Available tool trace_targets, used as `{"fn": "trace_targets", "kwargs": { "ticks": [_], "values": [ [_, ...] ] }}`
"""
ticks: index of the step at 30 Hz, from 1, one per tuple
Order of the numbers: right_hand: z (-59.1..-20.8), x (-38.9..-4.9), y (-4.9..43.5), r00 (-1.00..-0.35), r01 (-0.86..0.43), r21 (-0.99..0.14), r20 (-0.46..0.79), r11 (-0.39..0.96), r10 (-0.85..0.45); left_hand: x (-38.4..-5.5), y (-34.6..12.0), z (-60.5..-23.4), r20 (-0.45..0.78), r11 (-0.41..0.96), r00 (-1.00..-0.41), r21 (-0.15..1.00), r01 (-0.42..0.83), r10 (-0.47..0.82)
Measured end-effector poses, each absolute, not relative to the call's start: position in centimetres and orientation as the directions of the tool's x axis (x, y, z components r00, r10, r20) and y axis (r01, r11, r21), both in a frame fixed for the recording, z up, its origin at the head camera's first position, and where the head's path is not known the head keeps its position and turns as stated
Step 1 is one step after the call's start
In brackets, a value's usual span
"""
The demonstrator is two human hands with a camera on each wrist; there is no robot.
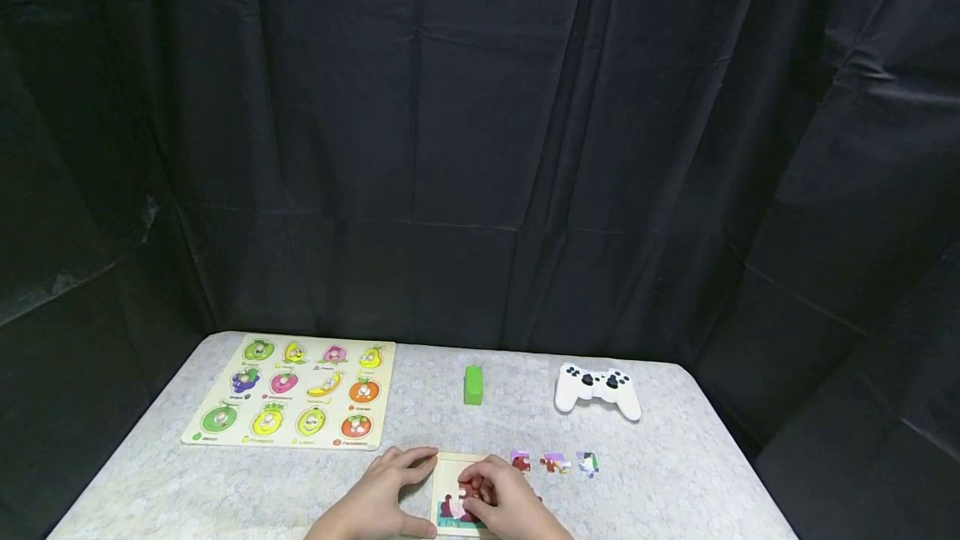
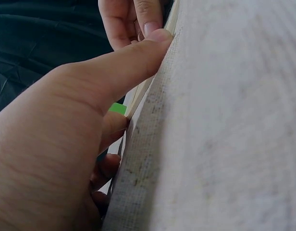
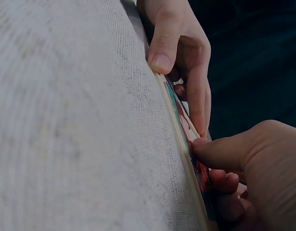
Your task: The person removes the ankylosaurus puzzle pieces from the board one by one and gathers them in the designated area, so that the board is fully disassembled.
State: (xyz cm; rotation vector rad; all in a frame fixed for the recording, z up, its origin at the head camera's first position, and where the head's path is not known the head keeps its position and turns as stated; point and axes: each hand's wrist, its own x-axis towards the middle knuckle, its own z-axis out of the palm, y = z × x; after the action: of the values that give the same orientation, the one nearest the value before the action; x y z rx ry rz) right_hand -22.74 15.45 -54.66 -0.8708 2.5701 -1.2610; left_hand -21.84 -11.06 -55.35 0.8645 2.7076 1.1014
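A small wooden jigsaw tray [image 1: 446,473] lies on the table at the front centre, its lower part filled with red-brown, pink and teal pieces [image 1: 450,510]. My left hand [image 1: 378,497] holds the tray by its left side, thumb at the near corner and index finger at the far one. Inside the tray, my right hand [image 1: 513,505] pinches a red-brown puzzle piece with thumb and curled fingers, which hide most of it. In the right wrist view the right thumb [image 3: 225,151] presses close over the picture, while the left thumb [image 3: 162,57] sits on the tray's corner.
Right of the tray lie loose jigsaw pieces: a red one [image 1: 521,462], a purple-and-red one [image 1: 555,464] and a white-and-green one [image 1: 588,464]. Behind are a green block [image 1: 473,386], a white game controller [image 1: 597,391] and a fruit peg board [image 1: 217,394]. Black curtains [image 1: 480,148] surround the table.
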Motion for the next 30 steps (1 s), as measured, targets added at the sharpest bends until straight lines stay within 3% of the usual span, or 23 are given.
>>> {"fn": "trace_targets", "kwargs": {
  "ticks": [23,30],
  "values": [
    [-54.48,-22.3,15.2,-0.845,-0.409,-0.757,0.103,0.51,-0.526,-21.77,-11.03,-55.34,0.145,0.589,-0.834,0.645,0.488,0.533],
    [-54.55,-22.54,15.55,-0.826,-0.437,-0.761,0.129,0.48,-0.548,-21.84,-11.01,-55.41,0.13,0.586,-0.835,0.654,0.478,0.535]
  ]
}}
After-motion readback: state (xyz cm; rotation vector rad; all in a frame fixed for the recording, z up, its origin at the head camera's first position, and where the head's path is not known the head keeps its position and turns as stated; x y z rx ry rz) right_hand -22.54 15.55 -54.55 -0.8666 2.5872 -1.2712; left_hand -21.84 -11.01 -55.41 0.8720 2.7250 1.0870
